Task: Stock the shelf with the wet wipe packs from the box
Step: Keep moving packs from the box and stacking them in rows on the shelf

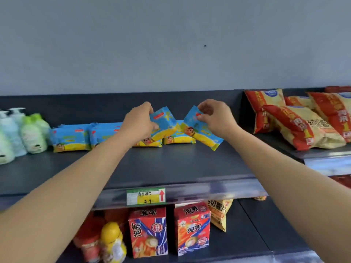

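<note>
Both arms reach over the dark shelf (171, 164). My left hand (139, 121) grips a blue and yellow wet wipe pack (164, 124), tilted, above a pack lying on the shelf. My right hand (216, 116) pinches a second wet wipe pack (201, 130) by its upper corner; its lower corner hangs close to the shelf. A row of the same packs (70, 138) lies along the back of the shelf, to the left of the hands. The box is out of view.
Pale green pump bottles (17, 133) stand at the shelf's left end. Red and yellow snack bags (300, 126) lie on the neighbouring shelf at right. A green price label (145, 196) sits on the shelf's front edge. Red cartons (191, 227) and a yellow bottle (112, 238) fill the shelf below.
</note>
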`<state>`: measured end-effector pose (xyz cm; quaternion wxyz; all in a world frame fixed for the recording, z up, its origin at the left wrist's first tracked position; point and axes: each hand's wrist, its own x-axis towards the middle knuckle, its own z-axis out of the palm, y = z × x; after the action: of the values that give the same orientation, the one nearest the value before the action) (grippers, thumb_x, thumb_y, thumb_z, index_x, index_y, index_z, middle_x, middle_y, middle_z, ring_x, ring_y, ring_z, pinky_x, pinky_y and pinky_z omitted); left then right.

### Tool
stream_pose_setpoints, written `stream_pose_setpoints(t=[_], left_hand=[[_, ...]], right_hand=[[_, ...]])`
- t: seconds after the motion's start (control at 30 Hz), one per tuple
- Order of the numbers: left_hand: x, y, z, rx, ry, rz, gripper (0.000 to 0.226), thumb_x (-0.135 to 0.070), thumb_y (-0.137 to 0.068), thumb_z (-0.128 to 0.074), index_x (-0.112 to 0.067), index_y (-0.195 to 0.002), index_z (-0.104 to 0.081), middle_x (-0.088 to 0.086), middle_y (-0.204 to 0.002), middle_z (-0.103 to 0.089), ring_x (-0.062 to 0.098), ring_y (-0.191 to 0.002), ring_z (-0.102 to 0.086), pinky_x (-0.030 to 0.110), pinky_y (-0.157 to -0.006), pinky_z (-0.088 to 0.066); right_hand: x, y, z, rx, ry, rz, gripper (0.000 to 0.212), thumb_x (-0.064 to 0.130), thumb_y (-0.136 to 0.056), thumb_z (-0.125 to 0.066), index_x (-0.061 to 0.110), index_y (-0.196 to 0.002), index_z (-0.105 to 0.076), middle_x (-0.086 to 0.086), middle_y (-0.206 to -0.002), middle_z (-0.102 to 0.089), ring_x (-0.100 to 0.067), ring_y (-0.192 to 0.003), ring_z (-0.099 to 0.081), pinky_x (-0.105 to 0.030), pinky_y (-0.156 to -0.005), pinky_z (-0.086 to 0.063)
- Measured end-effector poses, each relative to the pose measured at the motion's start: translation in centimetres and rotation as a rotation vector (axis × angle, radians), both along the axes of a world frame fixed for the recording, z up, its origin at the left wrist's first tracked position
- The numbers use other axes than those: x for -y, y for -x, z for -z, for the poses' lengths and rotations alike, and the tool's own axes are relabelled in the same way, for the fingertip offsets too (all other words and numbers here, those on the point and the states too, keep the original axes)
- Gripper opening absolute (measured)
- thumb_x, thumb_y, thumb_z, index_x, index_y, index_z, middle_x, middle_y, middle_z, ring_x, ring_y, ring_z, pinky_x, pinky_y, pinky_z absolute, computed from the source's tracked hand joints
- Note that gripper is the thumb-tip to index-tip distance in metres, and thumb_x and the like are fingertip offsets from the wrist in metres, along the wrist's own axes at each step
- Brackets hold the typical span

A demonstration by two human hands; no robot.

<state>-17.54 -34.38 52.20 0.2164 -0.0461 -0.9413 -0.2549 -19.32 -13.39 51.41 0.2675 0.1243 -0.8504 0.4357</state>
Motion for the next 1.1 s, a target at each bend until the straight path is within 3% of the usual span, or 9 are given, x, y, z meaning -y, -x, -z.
stream_pose_setpoints(t=[0.13, 0.27, 0.47, 0.63, 0.73, 0.9, 1.1], left_hand=[[2.6, 3.6, 1.1, 0.047, 0.105, -0.049, 0.029, -0.010, -0.076, -0.072, -0.011, -0.100, -0.056, 0.008, -0.110, -0.063, 0.027, -0.083, -0.056, 0.036, -0.078, -0.046], [3.8, 7.2, 2.7, 0.110, 0.170, -0.061, 0.040, -0.007, -0.079, -0.069, -0.012, -0.116, -0.057, 0.009, -0.125, -0.056, 0.030, -0.103, -0.057, 0.035, -0.078, -0.045], [3.7, 11.2, 4.6, 0.143, 0.308, -0.030, 0.037, -0.007, -0.083, -0.066, -0.010, -0.119, -0.057, 0.009, -0.125, -0.056, 0.029, -0.109, -0.056, 0.037, -0.085, -0.047], [3.6, 12.8, 5.2, 0.097, 0.335, -0.036, 0.033, -0.010, -0.086, -0.066, -0.009, -0.115, -0.052, 0.010, -0.118, -0.048, 0.029, -0.095, -0.059, 0.039, -0.078, -0.052], [3.8, 13.2, 5.4, 0.066, 0.331, -0.036, 0.039, -0.011, -0.084, -0.067, -0.008, -0.115, -0.044, 0.010, -0.117, -0.045, 0.029, -0.091, -0.060, 0.038, -0.073, -0.052], [3.9, 13.6, 6.0, 0.038, 0.434, -0.052, 0.043, -0.002, -0.081, -0.066, -0.011, -0.115, -0.040, 0.009, -0.115, -0.041, 0.026, -0.075, -0.059, 0.032, -0.056, -0.043], [3.7, 13.7, 6.4, -0.002, 0.458, -0.063, 0.039, 0.001, -0.081, -0.062, -0.011, -0.111, -0.041, 0.010, -0.114, -0.041, 0.024, -0.069, -0.055, 0.030, -0.054, -0.040]], right_hand=[[3.4, 4.2, 0.7, 0.059, -0.171, -0.024, 0.020, 0.005, -0.080, -0.066, 0.011, -0.099, -0.066, -0.001, -0.095, -0.067, -0.020, -0.097, -0.063, -0.035, -0.090, -0.049], [5.6, 8.6, 2.2, 0.098, -0.305, -0.033, 0.021, 0.007, -0.082, -0.064, 0.012, -0.103, -0.066, -0.005, -0.108, -0.069, -0.023, -0.106, -0.062, -0.041, -0.097, -0.046], [6.9, 13.5, 4.9, 0.231, -0.330, -0.055, 0.023, 0.004, -0.085, -0.063, 0.010, -0.107, -0.065, -0.006, -0.116, -0.066, -0.022, -0.111, -0.059, -0.034, -0.091, -0.050], [6.7, 14.9, 5.5, 0.098, -0.520, 0.090, 0.025, 0.027, -0.088, -0.062, 0.026, -0.113, -0.064, -0.001, -0.120, -0.054, -0.023, -0.117, -0.039, -0.033, -0.094, -0.029], [5.9, 14.8, 5.6, 0.069, -0.563, 0.136, 0.033, 0.040, -0.085, -0.063, 0.032, -0.116, -0.059, 0.002, -0.118, -0.052, -0.022, -0.117, -0.037, -0.034, -0.096, -0.026], [4.7, 14.6, 6.4, 0.080, -0.643, 0.141, 0.043, 0.033, -0.081, -0.067, 0.030, -0.121, -0.052, 0.000, -0.124, -0.047, -0.023, -0.118, -0.034, -0.036, -0.098, -0.025], [5.3, 14.5, 6.5, 0.051, -0.697, 0.164, 0.044, 0.033, -0.084, -0.065, 0.031, -0.125, -0.049, 0.000, -0.126, -0.044, -0.024, -0.119, -0.033, -0.037, -0.100, -0.026]])
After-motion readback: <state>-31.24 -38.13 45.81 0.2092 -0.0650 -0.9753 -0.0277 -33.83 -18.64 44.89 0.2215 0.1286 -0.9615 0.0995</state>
